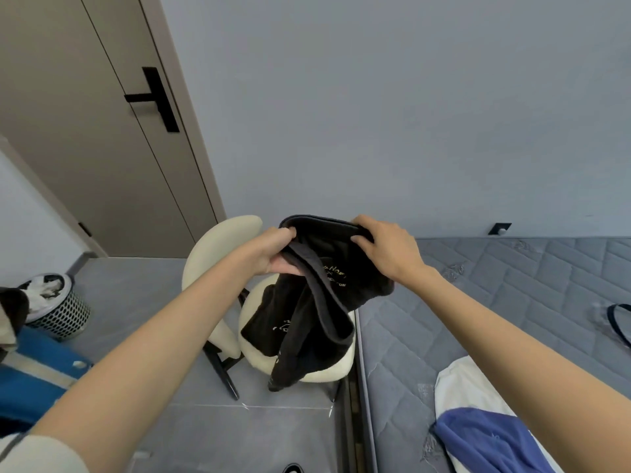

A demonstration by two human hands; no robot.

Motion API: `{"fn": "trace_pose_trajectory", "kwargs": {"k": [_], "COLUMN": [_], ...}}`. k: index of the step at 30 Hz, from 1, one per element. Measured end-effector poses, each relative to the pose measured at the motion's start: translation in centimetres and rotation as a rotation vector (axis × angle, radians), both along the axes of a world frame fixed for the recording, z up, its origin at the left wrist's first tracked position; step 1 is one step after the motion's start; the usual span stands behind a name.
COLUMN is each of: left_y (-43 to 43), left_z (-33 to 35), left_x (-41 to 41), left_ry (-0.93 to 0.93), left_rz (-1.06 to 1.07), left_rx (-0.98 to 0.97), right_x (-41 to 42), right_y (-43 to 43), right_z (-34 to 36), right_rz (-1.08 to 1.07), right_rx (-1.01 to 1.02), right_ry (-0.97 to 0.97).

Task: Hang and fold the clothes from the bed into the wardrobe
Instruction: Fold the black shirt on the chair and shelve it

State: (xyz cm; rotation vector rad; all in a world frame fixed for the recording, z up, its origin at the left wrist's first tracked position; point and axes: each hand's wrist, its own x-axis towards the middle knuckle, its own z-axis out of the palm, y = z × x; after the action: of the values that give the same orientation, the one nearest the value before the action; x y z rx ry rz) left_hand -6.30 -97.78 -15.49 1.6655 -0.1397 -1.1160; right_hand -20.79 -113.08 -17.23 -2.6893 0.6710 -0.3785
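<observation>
A black garment (317, 308) with small pale lettering hangs bunched in the air above a cream chair. My left hand (273, 254) grips its upper left edge, fingers curled into the cloth. My right hand (389, 247) grips the upper right edge, thumb under the hem. The lower part of the garment droops over the chair seat. On the bed (512, 291) at the right lie a white and blue garment (485, 435) near the front and a dark loop (618, 322) at the right border. The wardrobe is not in view.
The cream chair (222, 254) with dark legs stands on the grey floor beside the bed's edge. A perforated bin (58, 308) with white stuff stands at the left. Blue and white clothing (30, 380) hangs at the lower left. A closed door (102, 131) is behind.
</observation>
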Motion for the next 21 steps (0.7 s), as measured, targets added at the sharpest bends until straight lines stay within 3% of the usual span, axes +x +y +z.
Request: {"fn": "trace_pose_trajectory", "kwargs": {"k": [5, 15, 17, 21], "left_y": [1.4, 2.6, 2.3, 2.0], "left_z": [0.0, -1.4, -1.4, -1.0], "left_x": [-1.6, -5.9, -6.6, -8.0], "left_ry": [0.286, 0.328, 0.318, 0.317], "left_rz": [0.227, 0.375, 0.367, 0.321], "left_rx": [-0.155, -0.238, -0.257, -0.271], "right_x": [-0.9, -6.0, -6.8, -7.6], "right_y": [2.4, 5.0, 5.6, 6.2], "right_z": [-0.4, -2.5, -2.9, -3.9], "right_rz": [0.102, 0.143, 0.157, -0.04], "right_rx": [0.314, 0.764, 0.745, 0.454], "right_ry": [-0.061, 0.055, 0.073, 0.051]}}
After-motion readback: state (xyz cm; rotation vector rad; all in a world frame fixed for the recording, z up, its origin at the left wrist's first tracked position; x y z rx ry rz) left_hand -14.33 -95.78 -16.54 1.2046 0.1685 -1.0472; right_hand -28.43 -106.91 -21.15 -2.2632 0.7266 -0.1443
